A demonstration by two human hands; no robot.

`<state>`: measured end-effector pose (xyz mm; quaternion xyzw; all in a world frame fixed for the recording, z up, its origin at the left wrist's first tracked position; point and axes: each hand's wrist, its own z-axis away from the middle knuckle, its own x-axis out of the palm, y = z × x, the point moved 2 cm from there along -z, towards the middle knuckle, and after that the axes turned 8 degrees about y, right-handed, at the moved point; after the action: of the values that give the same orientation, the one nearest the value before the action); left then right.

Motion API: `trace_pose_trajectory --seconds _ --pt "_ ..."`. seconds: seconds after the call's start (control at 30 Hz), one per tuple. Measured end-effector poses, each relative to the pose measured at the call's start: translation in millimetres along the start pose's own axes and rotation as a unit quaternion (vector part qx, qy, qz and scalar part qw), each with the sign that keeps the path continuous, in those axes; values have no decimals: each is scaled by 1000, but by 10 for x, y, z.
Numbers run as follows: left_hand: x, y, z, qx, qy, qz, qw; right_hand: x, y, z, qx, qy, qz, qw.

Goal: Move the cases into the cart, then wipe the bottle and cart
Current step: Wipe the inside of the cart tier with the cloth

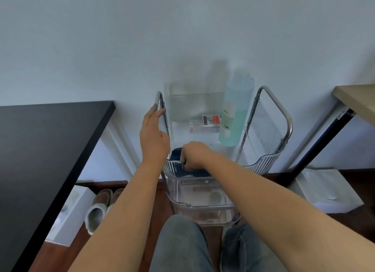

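Note:
A clear plastic cart (265,160) with metal handles stands against the wall in front of me. A tall bottle (235,111) of pale blue-green liquid stands in its top tray at the right. Two small cases (205,122) lie flat at the back of that tray, one with a red label. My left hand (154,134) rests on the cart's left metal handle, fingers loosely around it. My right hand (195,155) is closed on a dark blue cloth (177,155), pressed against the tray's front left rim.
A black table (46,150) fills the left side and a light wooden table (357,101) with a black leg is at the right. White boxes (328,190) and slippers (99,207) lie on the dark floor. My knees are below the cart.

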<state>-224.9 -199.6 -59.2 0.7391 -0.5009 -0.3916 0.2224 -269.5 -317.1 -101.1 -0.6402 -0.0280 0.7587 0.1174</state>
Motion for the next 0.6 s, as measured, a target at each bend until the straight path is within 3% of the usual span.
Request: trace_pose_trajectory --seconds 0.17,0.47,0.6 --pt "9 -24 4 -3 -9 8 1000 28 -122 -56 -21 4 15 1000" --pt "4 -58 22 8 -8 17 1000 -112 671 90 167 12 15 986" --pt "8 -79 32 8 2 22 1000 -45 709 192 180 4 32 983"
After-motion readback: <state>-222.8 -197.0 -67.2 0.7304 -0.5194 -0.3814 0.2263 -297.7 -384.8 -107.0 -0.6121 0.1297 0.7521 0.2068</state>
